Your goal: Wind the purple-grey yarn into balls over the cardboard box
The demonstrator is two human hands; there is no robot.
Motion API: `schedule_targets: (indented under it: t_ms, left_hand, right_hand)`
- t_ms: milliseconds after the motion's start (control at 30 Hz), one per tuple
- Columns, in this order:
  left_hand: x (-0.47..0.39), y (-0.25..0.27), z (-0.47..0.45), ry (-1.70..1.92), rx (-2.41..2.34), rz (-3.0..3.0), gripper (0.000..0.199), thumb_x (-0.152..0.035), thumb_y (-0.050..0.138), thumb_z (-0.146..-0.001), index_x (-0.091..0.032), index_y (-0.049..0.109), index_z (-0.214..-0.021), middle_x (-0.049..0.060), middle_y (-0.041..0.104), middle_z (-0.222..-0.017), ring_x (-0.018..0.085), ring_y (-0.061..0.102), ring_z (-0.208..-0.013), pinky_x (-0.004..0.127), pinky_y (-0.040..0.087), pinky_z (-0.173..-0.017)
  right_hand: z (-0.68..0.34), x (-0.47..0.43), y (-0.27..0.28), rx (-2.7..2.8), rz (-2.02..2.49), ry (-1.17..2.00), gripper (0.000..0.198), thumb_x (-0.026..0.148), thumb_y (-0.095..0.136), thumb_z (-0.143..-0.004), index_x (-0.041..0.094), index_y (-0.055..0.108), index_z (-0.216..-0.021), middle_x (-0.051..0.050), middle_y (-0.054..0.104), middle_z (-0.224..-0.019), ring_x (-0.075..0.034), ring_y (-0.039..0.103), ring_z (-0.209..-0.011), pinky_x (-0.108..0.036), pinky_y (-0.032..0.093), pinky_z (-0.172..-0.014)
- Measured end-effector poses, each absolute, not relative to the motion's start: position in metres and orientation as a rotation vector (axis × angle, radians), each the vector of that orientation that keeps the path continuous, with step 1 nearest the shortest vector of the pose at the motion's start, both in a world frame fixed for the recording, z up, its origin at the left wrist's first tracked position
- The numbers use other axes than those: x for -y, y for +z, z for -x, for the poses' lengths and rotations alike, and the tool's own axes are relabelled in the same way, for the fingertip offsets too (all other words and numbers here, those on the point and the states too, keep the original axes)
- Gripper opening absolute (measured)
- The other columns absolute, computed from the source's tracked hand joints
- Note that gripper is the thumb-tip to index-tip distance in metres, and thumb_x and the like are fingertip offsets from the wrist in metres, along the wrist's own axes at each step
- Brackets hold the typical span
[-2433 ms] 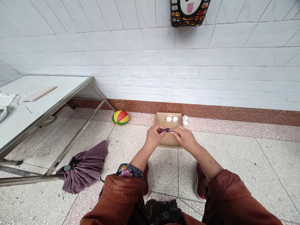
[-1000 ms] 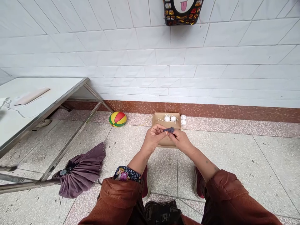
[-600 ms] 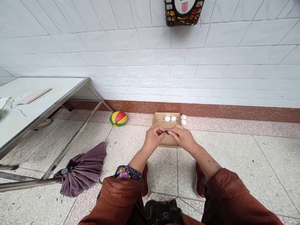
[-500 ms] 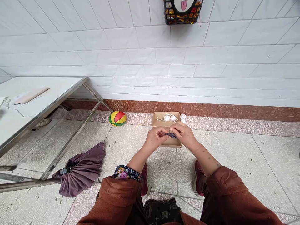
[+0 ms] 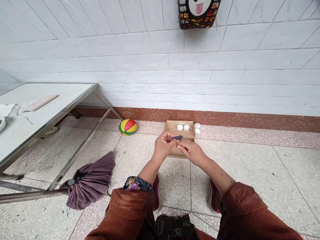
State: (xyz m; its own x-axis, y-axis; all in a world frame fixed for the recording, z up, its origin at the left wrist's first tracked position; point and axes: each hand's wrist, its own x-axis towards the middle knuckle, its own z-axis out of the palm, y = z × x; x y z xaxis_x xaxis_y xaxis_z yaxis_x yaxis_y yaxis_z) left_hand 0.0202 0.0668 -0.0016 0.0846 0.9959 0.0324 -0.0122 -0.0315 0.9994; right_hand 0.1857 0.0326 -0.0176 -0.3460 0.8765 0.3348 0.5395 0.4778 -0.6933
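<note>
My left hand (image 5: 163, 146) pinches a small dark blue-purple bundle of yarn (image 5: 178, 137), which sticks out past the fingertips. Just to its right, my right hand (image 5: 193, 152) is closed, thumb against fingers, on a thin dark strand (image 5: 176, 143) that runs up toward the bundle. Both hands hover over an open cardboard box (image 5: 178, 152) on the floor, partly covering it. Two white yarn balls (image 5: 183, 126) with loose thread rest in the far part of the box.
More white balls (image 5: 197, 128) sit on the floor right of the box. A striped ball (image 5: 128, 127) lies by the wall. At left stand a metal-framed table (image 5: 50, 113) and a purple folded umbrella (image 5: 90, 181). A black basket (image 5: 199, 15) hangs on the wall.
The bundle has risen and shows more fully above the left fingers. My right hand has shifted lower, away from the bundle, with a strand between the hands. The view has moved slightly.
</note>
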Motion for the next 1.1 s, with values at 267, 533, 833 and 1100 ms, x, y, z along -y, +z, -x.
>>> schedule_targets:
  t_ms: [267,533,833,1100]
  left_hand:
    - [-0.060,-0.003,-0.022,0.907,-1.006,-1.494,0.011,-0.014,0.068,-0.066,-0.018,0.062,-0.075,-0.004,0.054,-0.064,0.008,0.046,-0.056,0.021,0.034,-0.055]
    - [-0.055,0.012,-0.025,0.969,-0.805,-1.145,0.023,-0.024,0.081,-0.066,-0.017,0.064,-0.081,-0.001,0.063,-0.075,0.009,0.057,-0.069,0.023,0.044,-0.068]
    - [-0.067,-0.003,-0.021,1.174,-1.118,-1.227,0.017,-0.017,0.073,-0.065,-0.017,0.062,-0.078,-0.004,0.059,-0.066,0.008,0.053,-0.060,0.022,0.043,-0.061]
    - [-0.065,-0.013,-0.022,1.027,-1.148,-1.501,0.011,-0.013,0.068,-0.064,-0.018,0.065,-0.074,-0.002,0.060,-0.067,0.009,0.051,-0.058,0.022,0.038,-0.057]
  right_hand:
    - [-0.207,-0.044,-0.004,1.859,1.245,0.513,0.020,0.026,0.053,-0.097,0.023,0.071,-0.090,-0.004,0.067,-0.083,-0.019,0.063,-0.078,-0.030,0.050,-0.072]
    - [-0.195,-0.045,-0.020,1.719,1.223,0.725,0.018,0.026,0.051,-0.094,0.021,0.066,-0.085,-0.001,0.067,-0.076,-0.017,0.062,-0.071,-0.028,0.048,-0.069]
    - [-0.179,-0.031,-0.023,1.998,1.180,0.617,0.020,0.023,0.048,-0.099,0.021,0.066,-0.092,-0.003,0.069,-0.085,-0.018,0.065,-0.082,-0.029,0.049,-0.076]
    - [-0.201,-0.038,-0.013,1.947,1.240,0.437,0.019,0.025,0.053,-0.098,0.024,0.072,-0.097,-0.005,0.067,-0.089,-0.019,0.064,-0.081,-0.031,0.051,-0.074]
